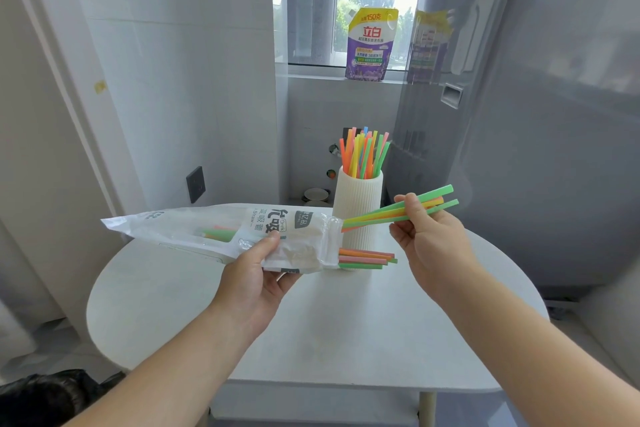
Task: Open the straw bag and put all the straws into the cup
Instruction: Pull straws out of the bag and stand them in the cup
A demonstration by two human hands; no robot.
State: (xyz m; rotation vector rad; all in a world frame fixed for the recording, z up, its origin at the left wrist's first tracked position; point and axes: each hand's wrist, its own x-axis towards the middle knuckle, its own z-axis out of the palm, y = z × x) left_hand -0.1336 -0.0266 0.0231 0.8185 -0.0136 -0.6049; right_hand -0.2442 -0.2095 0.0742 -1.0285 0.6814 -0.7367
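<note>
Several straws (374, 217), green and yellow, are being pinched in the right hand (429, 239), with its fingers (414, 210) closing round them towards their outer ends. Their other ends are sitting in the mouth of the straw bag (194, 230).

Left hand (252, 274) is gripping the bag from below, thumb lying across the printed label. It is holding the bag roughly level above the table (346, 329), open end pointing right.

Lower bunch (367, 258) of orange, pink and green straws is sticking out of the bottom edge of that open end. A few more straw ends are showing through the bag's clear window.

White ribbed cup (360, 198) is standing upright on the table just behind the bag's mouth, which is partly covering it. Many coloured straws (362, 158) are standing in the cup, leaning slightly apart.

Purple detergent pouch (372, 45) is standing on the window sill beyond, and a grey appliance (519, 114) is standing to the right of the table
</note>
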